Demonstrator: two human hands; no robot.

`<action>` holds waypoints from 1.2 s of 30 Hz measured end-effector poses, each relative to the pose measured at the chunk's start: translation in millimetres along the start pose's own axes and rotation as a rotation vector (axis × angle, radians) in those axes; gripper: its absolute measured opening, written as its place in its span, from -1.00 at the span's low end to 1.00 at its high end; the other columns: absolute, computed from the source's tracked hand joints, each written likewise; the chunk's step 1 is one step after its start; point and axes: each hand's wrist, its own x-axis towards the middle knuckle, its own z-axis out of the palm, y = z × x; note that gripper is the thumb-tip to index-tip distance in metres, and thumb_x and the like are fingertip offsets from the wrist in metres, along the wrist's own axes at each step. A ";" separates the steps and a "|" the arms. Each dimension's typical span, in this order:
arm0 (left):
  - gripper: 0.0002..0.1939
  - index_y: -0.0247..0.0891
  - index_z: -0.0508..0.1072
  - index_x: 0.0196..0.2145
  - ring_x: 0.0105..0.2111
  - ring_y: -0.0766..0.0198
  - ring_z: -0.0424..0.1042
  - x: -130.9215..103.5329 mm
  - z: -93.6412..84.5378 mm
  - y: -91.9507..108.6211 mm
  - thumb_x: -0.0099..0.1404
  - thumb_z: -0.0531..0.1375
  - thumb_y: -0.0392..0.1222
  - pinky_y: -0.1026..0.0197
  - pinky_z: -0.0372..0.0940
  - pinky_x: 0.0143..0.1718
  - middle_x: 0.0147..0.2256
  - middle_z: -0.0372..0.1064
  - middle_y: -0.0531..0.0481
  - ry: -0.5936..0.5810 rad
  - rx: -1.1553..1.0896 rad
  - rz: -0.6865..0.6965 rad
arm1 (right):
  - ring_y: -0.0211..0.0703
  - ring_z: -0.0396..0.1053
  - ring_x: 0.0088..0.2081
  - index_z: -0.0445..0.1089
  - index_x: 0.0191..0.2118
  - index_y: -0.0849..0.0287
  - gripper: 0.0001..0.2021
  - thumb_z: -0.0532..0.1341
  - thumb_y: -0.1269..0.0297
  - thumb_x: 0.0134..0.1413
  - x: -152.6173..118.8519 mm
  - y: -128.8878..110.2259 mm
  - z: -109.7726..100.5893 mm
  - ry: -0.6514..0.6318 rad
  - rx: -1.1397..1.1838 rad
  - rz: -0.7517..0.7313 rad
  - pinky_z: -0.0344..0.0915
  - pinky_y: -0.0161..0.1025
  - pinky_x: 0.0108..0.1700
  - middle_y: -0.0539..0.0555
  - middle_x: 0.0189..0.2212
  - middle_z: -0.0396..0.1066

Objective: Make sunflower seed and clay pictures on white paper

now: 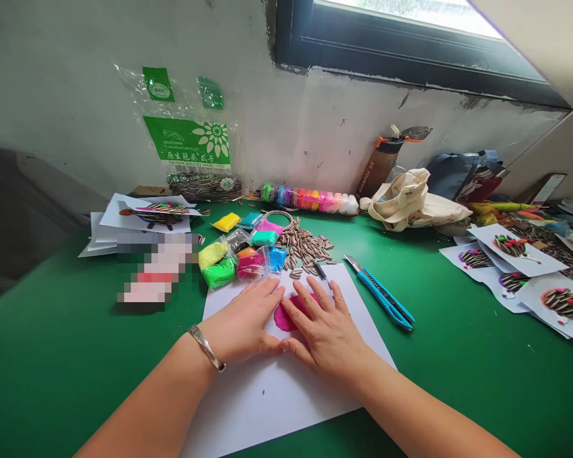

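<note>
A flattened piece of magenta modelling clay (284, 318) lies on a sheet of white paper (262, 420). My right hand (329, 331) rests on the clay with its fingers spread, hiding part of it. At the clay's left edge, my left hand (246, 318) lies on the paper, fingers stretched out. The two thumbs meet or nearly meet below the clay. A dark pen-like tool (321, 272) shows partly beyond my right fingers. Just past the paper's top edge is a pile of striped sunflower seeds (305, 245), beside small bags of coloured clay (219, 272).
A blue utility knife (382, 296) lies right of the paper. Seed-decorated sheets (516, 254) are stacked at right, more papers (119, 219) at left. Along the wall stand a seed bag (195, 146), a row of clay pots (310, 200), a brown bottle (379, 165) and a cloth bag (405, 203).
</note>
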 end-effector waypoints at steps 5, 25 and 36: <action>-0.27 -0.29 0.21 0.13 0.22 -0.09 0.00 -0.6 -0.4 0.9 0.04 0.29 -0.03 -0.04 -0.01 0.21 0.19 0.07 -0.27 -0.004 0.020 0.001 | 0.22 -0.20 0.30 0.13 0.24 0.05 -0.43 -0.09 -0.11 0.22 1.0 1.2 -0.3 -0.004 -0.002 0.017 -0.37 0.28 0.22 0.16 0.28 0.00; -0.17 -0.22 0.15 0.19 0.26 -0.12 -0.11 -0.6 2.0 -2.9 -0.03 0.32 -0.05 -0.10 -0.06 0.22 0.26 -0.05 -0.23 -0.022 -0.013 -0.037 | 0.27 -0.06 0.26 0.16 0.22 -0.09 -0.49 0.08 -0.03 0.16 2.0 7.6 1.4 -0.033 0.035 0.101 -0.13 0.37 0.16 0.17 0.27 0.01; -0.13 -0.26 0.11 0.22 0.29 -0.10 -0.19 -1.6 -1.0 0.5 -0.02 0.30 -0.03 -0.12 -0.09 0.23 0.30 -0.16 -0.26 -0.050 -0.011 -0.068 | 0.22 -0.14 0.29 0.01 0.30 0.12 -0.41 -0.03 -0.01 0.23 -2.4 22.3 -7.3 -0.030 -0.019 0.194 -0.14 0.34 0.19 0.21 0.30 -0.09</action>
